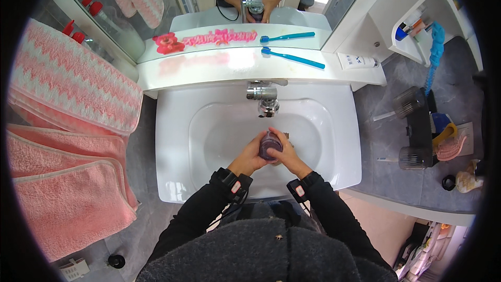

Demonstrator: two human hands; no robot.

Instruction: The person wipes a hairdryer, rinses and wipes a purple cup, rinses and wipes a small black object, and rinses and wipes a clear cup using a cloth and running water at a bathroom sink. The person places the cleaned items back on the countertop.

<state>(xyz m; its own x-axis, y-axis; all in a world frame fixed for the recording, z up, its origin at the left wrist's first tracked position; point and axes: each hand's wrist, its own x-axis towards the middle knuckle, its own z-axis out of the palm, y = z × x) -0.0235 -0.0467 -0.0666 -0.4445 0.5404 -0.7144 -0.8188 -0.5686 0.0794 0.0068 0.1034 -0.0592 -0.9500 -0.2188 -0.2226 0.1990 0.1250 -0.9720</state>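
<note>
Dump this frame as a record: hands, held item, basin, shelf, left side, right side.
left_hand: left hand around purple cup, left side
right_hand: right hand around same cup, right side
held_item: purple cup, see-through, over basin
basin: white basin, chrome faucet beyond the cup
shelf: white shelf with blue toothbrush, white tube
left_side: pink towels
right_side: black holder, pink comb

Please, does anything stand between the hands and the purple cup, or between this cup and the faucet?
Nothing visible blocks either. The left hand and right hand hold the purple cup directly. Between it and the chrome faucet, only fingertips and the white sink surface show.
</note>
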